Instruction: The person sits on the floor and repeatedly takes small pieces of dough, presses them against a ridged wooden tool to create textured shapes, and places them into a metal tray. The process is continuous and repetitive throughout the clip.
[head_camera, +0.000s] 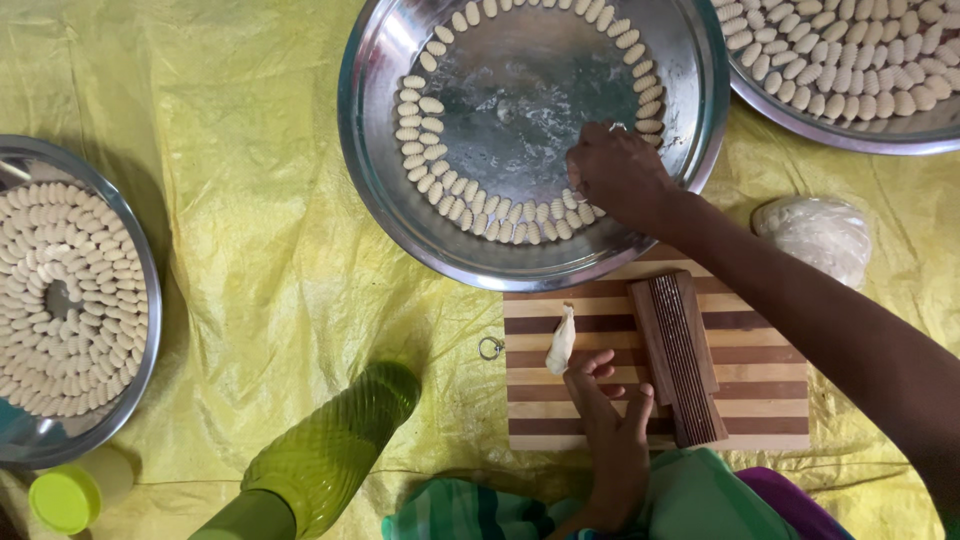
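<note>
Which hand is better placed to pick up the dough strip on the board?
Left. The left hand rests on the board right beside the dough strip; the right hand is away in the middle tray, at the shaped pieces.

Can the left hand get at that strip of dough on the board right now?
Probably yes. The left hand rests on the striped board, fingers beside the dough strip, with nothing between them. The ridged wooden tool lies off to the other side.

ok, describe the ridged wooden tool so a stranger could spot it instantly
Find the striped wooden cutting board below the middle steel tray. The ridged wooden tool lies on the board's right half, right of the left hand. It is the only dark brown block there, grooved lengthwise, unlike the pale dough strip.
</note>
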